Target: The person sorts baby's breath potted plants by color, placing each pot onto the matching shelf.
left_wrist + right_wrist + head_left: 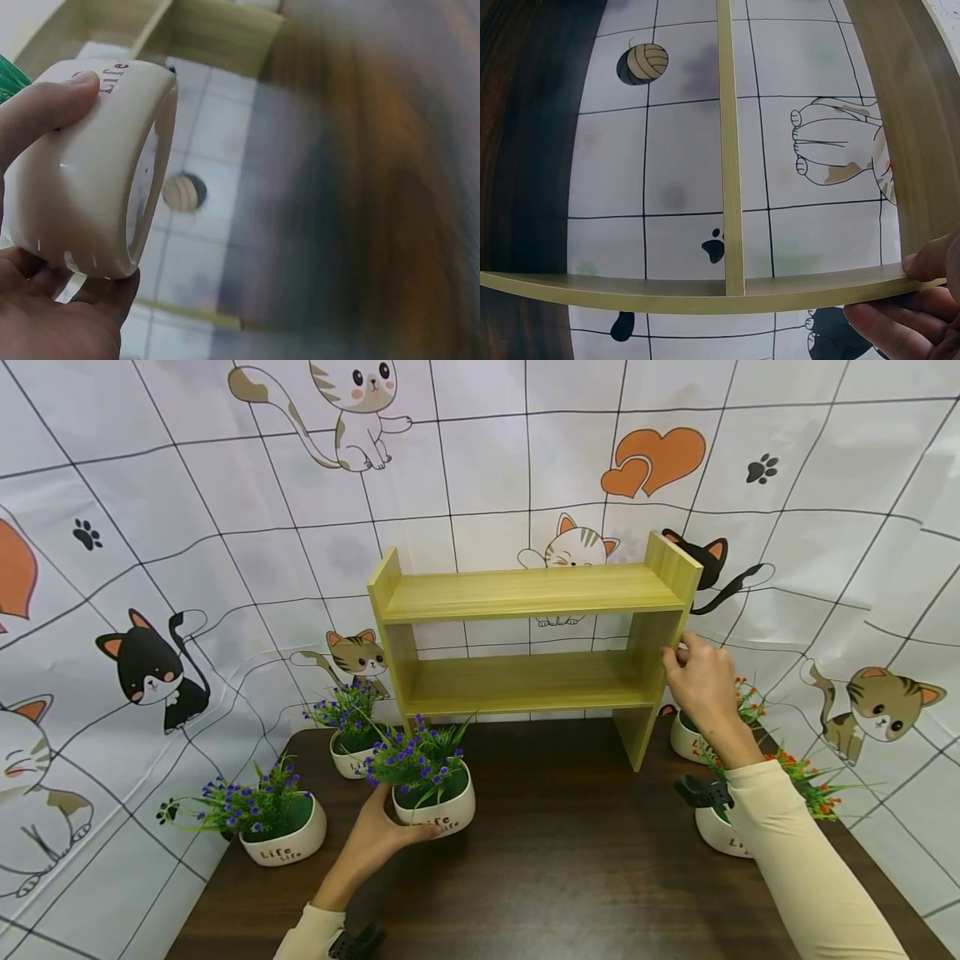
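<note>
Left hand (386,828): clamping thumb and fingers round a pot (453,806) of purple flowers (416,758).
Pot: hanging above the table (555,868), before the shelf's (525,678) left end.
Right hand (703,683): pinching the shelf's right side.
Shelf: standing before the cat-print wall (487,468).

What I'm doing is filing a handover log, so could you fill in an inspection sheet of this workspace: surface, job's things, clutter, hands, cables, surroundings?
Surface: dark brown table.
Job's things: held flowerpot with purple flowers, off the table, its underside showing in the left wrist view; two-tier wooden shelf, standing at the back.
Clutter: front left pot and rear left pot, purple-flowered; front right pot and rear right pot, orange-flowered, both partly hidden by the right arm.
Hands: left hand grips the held flowerpot; right hand holds the shelf's right side panel.
Cables: nothing seen.
Surroundings: white gridded wall covering printed with cats, hearts and paw prints.
</note>
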Available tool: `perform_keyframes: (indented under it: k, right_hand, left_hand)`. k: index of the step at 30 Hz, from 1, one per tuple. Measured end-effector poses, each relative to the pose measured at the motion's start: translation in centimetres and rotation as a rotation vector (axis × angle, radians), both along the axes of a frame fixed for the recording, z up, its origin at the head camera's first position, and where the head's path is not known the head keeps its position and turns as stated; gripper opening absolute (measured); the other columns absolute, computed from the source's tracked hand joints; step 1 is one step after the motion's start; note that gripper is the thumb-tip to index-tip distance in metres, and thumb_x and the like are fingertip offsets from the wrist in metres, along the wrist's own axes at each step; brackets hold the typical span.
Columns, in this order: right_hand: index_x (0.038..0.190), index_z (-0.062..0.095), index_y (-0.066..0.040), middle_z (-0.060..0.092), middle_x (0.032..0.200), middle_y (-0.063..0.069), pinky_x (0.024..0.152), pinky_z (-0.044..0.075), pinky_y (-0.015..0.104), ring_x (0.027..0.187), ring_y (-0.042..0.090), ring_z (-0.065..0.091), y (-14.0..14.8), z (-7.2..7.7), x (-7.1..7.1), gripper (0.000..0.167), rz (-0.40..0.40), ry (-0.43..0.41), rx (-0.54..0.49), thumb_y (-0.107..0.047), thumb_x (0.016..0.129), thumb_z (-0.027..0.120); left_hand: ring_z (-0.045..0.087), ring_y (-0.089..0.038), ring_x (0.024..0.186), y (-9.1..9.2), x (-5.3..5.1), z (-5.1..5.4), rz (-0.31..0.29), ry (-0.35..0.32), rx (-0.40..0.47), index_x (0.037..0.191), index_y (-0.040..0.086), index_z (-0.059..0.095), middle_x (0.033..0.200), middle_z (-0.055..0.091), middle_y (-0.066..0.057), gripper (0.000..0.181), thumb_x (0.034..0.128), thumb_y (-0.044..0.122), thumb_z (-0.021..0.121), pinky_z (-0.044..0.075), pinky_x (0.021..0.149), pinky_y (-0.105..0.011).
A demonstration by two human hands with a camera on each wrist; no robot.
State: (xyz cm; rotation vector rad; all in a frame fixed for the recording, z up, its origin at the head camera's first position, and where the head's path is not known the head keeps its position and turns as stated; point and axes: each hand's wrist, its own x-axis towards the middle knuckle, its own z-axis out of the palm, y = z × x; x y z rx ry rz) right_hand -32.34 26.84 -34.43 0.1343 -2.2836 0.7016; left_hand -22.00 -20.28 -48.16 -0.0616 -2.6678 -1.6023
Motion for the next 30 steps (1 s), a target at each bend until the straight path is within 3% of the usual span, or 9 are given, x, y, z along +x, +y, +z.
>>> perform_keyframes:
  k: [14,22,30]
  right_hand:
    - [0.113,0.070,0.015,0.076,0.092,0.031,0.070,0.056,0.066,0.079,0.056,0.073,0.1,0.0,-0.2,0.025,0.006,0.027,0.006,-0.007,0.103,0.063]
    - [0.111,0.070,0.015,0.075,0.095,0.031,0.071,0.056,0.067,0.085,0.057,0.073,0.2,0.0,-0.2,0.024,0.005,0.034,0.003,-0.006,0.101,0.064]
    - [0.113,0.070,0.015,0.076,0.094,0.031,0.068,0.055,0.066,0.080,0.057,0.073,0.1,0.0,0.0,0.025,0.006,0.031,0.013,-0.007,0.102,0.064]
  left_hand:
    - [0.066,-0.026,0.129,5.5,-1.9,4.0,-0.111,0.116,0.045,0.153,0.015,0.054,0.142,0.067,-0.006,0.100,0.0679,0.040,0.101,0.049,0.114,-0.057]
    - [0.069,-0.026,0.120,8.7,-3.5,5.9,-0.185,0.151,0.081,0.152,0.008,0.052,0.136,0.069,-0.009,0.100,0.0702,0.039,0.100,0.055,0.106,-0.054]
    - [0.068,-0.026,0.123,11.3,-5.2,7.4,-0.260,0.178,0.080,0.155,0.008,0.050,0.137,0.068,-0.009,0.103,0.0712,0.042,0.099,0.054,0.108,-0.055]
